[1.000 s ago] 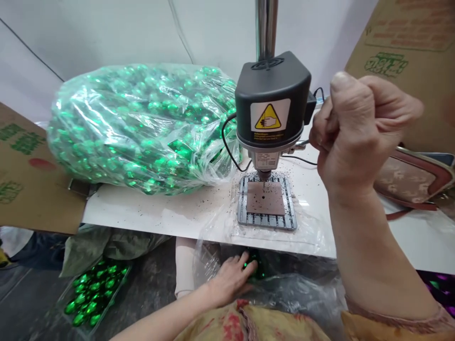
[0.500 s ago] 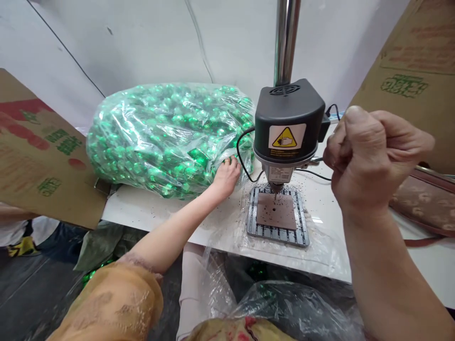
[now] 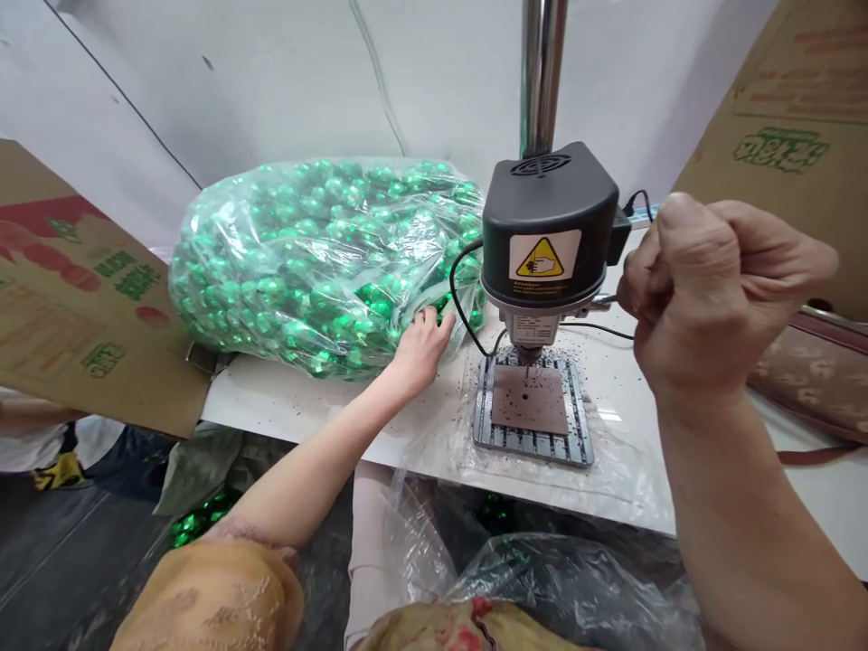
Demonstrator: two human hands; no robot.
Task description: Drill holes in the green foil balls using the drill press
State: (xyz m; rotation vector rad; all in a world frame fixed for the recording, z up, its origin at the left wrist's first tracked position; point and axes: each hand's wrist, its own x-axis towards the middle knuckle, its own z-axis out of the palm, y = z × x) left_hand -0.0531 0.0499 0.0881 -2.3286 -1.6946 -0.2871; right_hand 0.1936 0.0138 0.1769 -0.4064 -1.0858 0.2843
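Note:
My left hand (image 3: pixel 421 345) reaches to the open end of a large clear plastic bag (image 3: pixel 271 262) full of shiny green faceted balls (image 3: pixel 359 325). Its fingers are bent and a little apart at the bag's mouth; their tips are partly hidden. My right hand (image 3: pixel 719 298) is closed in a fist around the lever handle of a black bench drill press (image 3: pixel 551 217), whose metal rod (image 3: pixel 603 302) runs into the grip. Below the drill chuck (image 3: pixel 533 353), a brown square plate (image 3: pixel 529 400) with a dark hole lies on the slotted metal base (image 3: pixel 576 443).
Dark shavings are scattered around the base on the white table (image 3: pixel 264 398). Cardboard boxes stand at left (image 3: pixel 88 289) and right (image 3: pixel 766 108). A brown patterned bag (image 3: pixel 820 371) lies at right. Clear plastic (image 3: pixel 542 570) hangs below the table edge. A black cable loops beside the drill.
My left hand has shifted slightly left and down at the bag's mouth, its fingers more bent. My right hand keeps its grip on the lever. The view has moved slightly.

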